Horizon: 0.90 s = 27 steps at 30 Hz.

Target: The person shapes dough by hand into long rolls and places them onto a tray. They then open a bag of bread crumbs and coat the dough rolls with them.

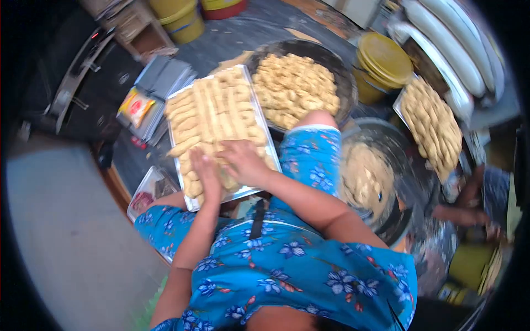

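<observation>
A metal tray (269, 144) tilts across my lap, covered with rows of pale twisted dough pieces (218, 107). Several run lengthwise down its middle, with others lying crosswise along both sides. Near the tray's close end, my left hand (206, 172) lies on the dough with its fingers stretched out. My right hand (245, 163) is just beside it, palm down, fingers apart and reaching left over the dough. What lies under both palms is hidden.
A wide black basin (349, 91) heaped with dough pieces stands beyond my knee. Right of me is a tub (400, 144) holding a floury mass. Another loaded tray (430, 127), a yellow bucket (383, 60), a co-worker's arm (461, 215) and stacked books (165, 77) surround me.
</observation>
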{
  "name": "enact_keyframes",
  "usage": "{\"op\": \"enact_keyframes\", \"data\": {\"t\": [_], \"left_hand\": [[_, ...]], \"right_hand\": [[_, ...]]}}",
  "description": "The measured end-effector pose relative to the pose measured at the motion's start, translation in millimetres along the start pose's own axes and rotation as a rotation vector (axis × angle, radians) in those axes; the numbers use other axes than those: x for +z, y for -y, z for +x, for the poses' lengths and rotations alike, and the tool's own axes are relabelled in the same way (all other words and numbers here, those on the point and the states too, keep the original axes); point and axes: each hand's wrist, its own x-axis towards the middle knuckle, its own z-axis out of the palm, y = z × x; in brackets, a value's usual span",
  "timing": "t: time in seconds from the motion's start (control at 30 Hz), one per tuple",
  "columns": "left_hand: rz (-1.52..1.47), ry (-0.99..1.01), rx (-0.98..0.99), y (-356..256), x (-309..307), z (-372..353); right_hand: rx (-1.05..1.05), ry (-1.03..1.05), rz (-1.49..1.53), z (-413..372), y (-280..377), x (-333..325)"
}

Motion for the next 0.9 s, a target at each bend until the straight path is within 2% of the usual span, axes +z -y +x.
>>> {"op": "enact_keyframes", "data": {"t": [0.07,0.13,0.2,0.33,0.43,0.5,0.57,0.63,0.67,0.7,0.73,0.77,0.83,0.9], "left_hand": [[-0.051,0.004,-0.032,4.8,1.1,2.3],[0.045,0.012,-0.014,-26.9,-6.2,4.4],[0.147,-0.062,0.125,-50.9,-3.4,6.7],[0.04,0.173,0.425,-153.7,18.3,22.0],[-0.024,0.326,0.702,-229.1,76.1,33.6],[-0.08,0.424,0.851,-267.1,121.3,27.9],[-0.122,0.55,0.889,-295.0,164.4,10.0],[-0.123,0.606,0.96,-298.6,213.3,-15.0],[-0.08,0.666,1.012,-298.2,229.4,-27.7],[-0.036,0.725,1.063,-296.9,243.2,-39.5],[0.009,0.784,1.112,-290.1,254.3,-46.9],[0.092,0.852,1.084,-273.6,264.2,-51.9],[0.265,0.987,1.015,-240.7,279.5,-59.0],[0.317,1.152,0.881,-244.4,285.4,-53.9]], "right_hand": [[-0.017,-0.005,0.037,-0.7,-2.6,0.9],[-0.024,-0.079,0.067,3.9,0.2,-13.0],[-0.01,-0.18,0.068,4.7,-0.9,-38.3],[0.145,-0.506,0.06,1.9,-32.4,-98.0],[0.3,-0.736,0.041,-22.2,-67.2,-156.1],[0.416,-0.857,-0.071,-58.5,-103.8,-186.9],[0.57,-0.948,-0.227,-115.3,-156.0,-200.3],[0.742,-1.043,-0.368,-193.4,-208.4,-199.0],[0.921,-1.087,-0.392,-247.9,-241.2,-185.1],[1.033,-1.201,-0.315,-295.5,-255.4,-171.1],[1.345,-1.213,-0.317,-347.9,-278.5,-151.8],[1.467,-1.108,-0.444,-376.8,-262.9,-141.9],[1.49,-0.615,-0.777,-518.5,-331.1,-71.9],[1.661,-0.71,-0.753,-494.0,-278.3,-69.7]]}}
